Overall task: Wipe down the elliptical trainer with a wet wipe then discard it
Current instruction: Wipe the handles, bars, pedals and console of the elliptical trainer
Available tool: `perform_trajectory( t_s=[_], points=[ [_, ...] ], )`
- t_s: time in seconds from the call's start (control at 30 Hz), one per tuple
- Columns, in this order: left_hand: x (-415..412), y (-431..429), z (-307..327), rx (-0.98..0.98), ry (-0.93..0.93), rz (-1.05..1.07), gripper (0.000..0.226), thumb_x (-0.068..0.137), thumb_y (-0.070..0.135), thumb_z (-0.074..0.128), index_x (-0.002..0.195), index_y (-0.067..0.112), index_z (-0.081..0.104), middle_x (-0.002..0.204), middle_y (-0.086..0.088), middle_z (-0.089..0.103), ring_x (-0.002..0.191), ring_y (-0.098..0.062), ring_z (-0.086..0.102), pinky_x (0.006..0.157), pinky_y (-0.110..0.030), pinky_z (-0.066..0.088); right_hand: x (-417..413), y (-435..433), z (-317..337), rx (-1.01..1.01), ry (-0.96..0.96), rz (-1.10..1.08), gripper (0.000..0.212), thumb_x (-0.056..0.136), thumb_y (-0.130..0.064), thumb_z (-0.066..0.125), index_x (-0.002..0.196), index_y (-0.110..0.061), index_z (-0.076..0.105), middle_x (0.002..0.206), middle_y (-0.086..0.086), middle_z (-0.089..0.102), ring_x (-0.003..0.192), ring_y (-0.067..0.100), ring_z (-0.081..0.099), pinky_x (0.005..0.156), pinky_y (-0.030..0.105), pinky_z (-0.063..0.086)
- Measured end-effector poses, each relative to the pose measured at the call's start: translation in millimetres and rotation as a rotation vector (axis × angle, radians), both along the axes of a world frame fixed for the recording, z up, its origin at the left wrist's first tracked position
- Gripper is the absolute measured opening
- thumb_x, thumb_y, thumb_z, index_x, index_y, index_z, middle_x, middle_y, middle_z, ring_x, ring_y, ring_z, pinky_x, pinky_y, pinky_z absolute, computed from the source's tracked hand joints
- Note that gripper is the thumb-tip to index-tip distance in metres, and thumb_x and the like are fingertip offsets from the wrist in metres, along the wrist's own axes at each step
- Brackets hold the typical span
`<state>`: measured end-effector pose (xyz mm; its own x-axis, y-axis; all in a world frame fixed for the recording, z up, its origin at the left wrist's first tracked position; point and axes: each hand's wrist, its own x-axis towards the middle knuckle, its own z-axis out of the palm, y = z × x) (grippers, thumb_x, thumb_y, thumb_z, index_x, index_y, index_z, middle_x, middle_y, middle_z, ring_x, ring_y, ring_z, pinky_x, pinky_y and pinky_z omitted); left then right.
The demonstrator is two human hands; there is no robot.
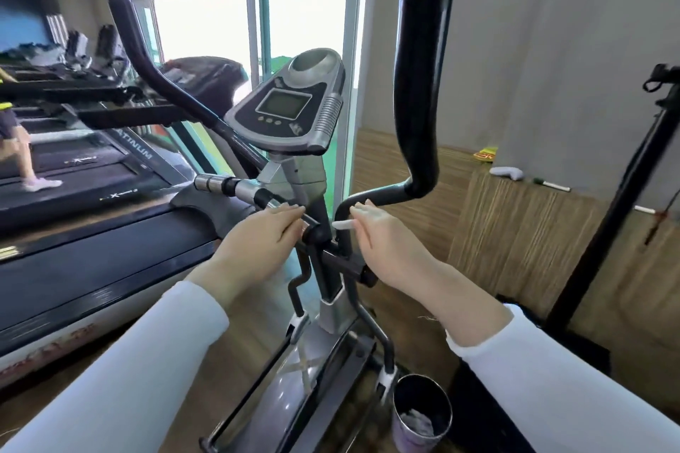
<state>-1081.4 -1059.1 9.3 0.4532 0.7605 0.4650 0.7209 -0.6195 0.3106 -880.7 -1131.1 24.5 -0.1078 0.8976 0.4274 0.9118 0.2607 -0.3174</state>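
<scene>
The elliptical trainer (333, 268) stands straight ahead, with a grey console (290, 110) and two black swing handles (419, 92). My left hand (257, 243) rests palm down on the left fixed handlebar near the centre post, fingers curled over the bar. My right hand (382, 243) hovers by the right side of the post and pinches a small folded white wet wipe (344, 225) at its fingertips. The wipe's tip is next to the post and the base of the right handle; I cannot tell if it touches.
A small metal bin (421, 416) with crumpled waste stands on the floor at the lower right, beside the trainer's base. A treadmill (92, 232) runs along the left, and a person walks on another one beyond it. A black stand (618, 202) rises at the right by a wooden ledge.
</scene>
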Motion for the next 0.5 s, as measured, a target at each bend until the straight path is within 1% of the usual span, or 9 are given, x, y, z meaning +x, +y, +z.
perform_trajectory(
  t_s=[0.07,0.17,0.2,0.27,0.33,0.43,0.5],
  points=[
    [0,5,6,0.012,-0.011,0.002,0.039,0.101,0.031,0.037,0.136,0.022,0.051,0.143,0.004,0.048,0.136,-0.013,0.038,0.112,-0.03,0.029,-1,6,3,0.034,-0.028,0.004,0.036,0.104,-0.012,0.037,0.133,0.001,0.051,0.141,0.015,0.05,0.139,0.022,0.036,0.109,0.013,0.016],
    [0,14,15,0.046,-0.054,-0.023,0.035,0.1,0.028,0.04,0.13,0.021,0.056,0.138,0.006,0.053,0.132,-0.013,0.043,0.108,-0.027,0.031,-5,16,8,0.03,-0.068,-0.021,0.041,0.104,-0.017,0.035,0.142,-0.005,0.043,0.149,0.01,0.041,0.144,0.017,0.028,0.111,0.015,0.011],
    [1,18,18,0.052,-0.055,-0.038,0.035,0.1,0.028,0.04,0.13,0.021,0.056,0.137,0.007,0.053,0.132,-0.013,0.043,0.108,-0.028,0.032,-6,20,10,0.024,-0.096,-0.031,0.041,0.104,-0.017,0.035,0.143,-0.005,0.042,0.151,0.01,0.04,0.144,0.017,0.027,0.113,0.016,0.011],
    [3,25,22,0.064,-0.05,-0.063,0.036,0.1,0.029,0.04,0.133,0.021,0.054,0.139,0.006,0.052,0.134,-0.012,0.041,0.11,-0.027,0.029,-8,28,13,-0.014,-0.16,-0.058,0.043,0.105,-0.018,0.033,0.145,-0.005,0.037,0.154,0.011,0.033,0.145,0.021,0.024,0.116,0.024,0.013],
    [6,32,28,0.072,-0.061,-0.08,0.039,0.101,0.03,0.038,0.137,0.022,0.05,0.142,0.006,0.049,0.136,-0.009,0.037,0.11,-0.023,0.023,-10,35,18,-0.053,-0.132,-0.11,0.046,0.104,-0.024,0.03,0.148,-0.007,0.034,0.157,0.01,0.026,0.146,0.025,0.021,0.118,0.033,0.016],
    [10,44,34,0.07,-0.066,-0.16,0.038,0.102,0.029,0.036,0.137,0.022,0.05,0.142,0.006,0.049,0.137,-0.009,0.035,0.107,-0.022,0.024,-12,44,24,-0.071,-0.129,-0.171,0.048,0.104,-0.025,0.028,0.148,-0.005,0.032,0.157,0.013,0.024,0.146,0.028,0.019,0.119,0.038,0.017],
    [8,56,38,0.078,-0.058,-0.202,0.04,0.102,0.03,0.035,0.14,0.023,0.046,0.145,0.007,0.045,0.138,-0.008,0.032,0.108,-0.02,0.021,-16,49,28,-0.082,-0.145,-0.207,0.048,0.104,-0.024,0.027,0.148,-0.004,0.031,0.158,0.014,0.022,0.146,0.029,0.018,0.119,0.04,0.018]
  ],
)
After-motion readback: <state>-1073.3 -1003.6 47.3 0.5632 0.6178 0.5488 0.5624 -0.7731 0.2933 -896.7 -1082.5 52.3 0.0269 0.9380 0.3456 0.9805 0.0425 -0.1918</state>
